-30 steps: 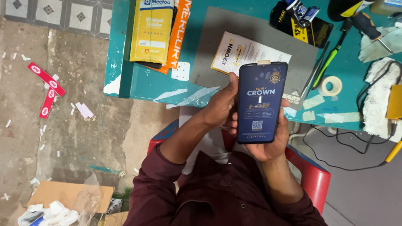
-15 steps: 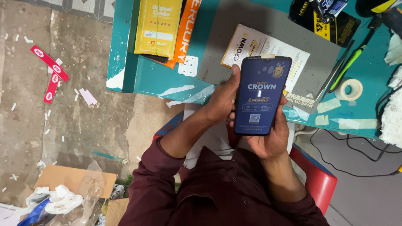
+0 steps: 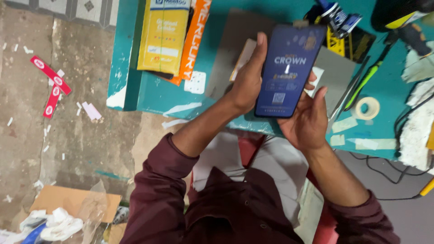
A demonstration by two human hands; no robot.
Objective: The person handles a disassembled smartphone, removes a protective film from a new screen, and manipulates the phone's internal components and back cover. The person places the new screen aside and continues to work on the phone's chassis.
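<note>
A dark blue flat phone-shaped panel (image 3: 287,70) with pale print on its face is held upright over the teal table (image 3: 153,97). My left hand (image 3: 247,81) grips its left edge, thumb up along the side. Cupped beneath its lower right corner is my right hand (image 3: 307,122), fingers on the right edge. A white printed card (image 3: 244,56) lies partly hidden behind the panel and my left hand, on a grey mat (image 3: 230,43).
Yellow box (image 3: 163,38) and orange box (image 3: 195,38) lie at the table's left. A tape roll (image 3: 367,108), green-handled tool (image 3: 368,79), black case (image 3: 348,40) and white foam (image 3: 416,131) sit at right. Red chair (image 3: 325,226) under me; cardboard (image 3: 72,201) and scraps on the floor.
The panel and both hands have risen further over the table, covering more of the white card. The view has shifted slightly.
</note>
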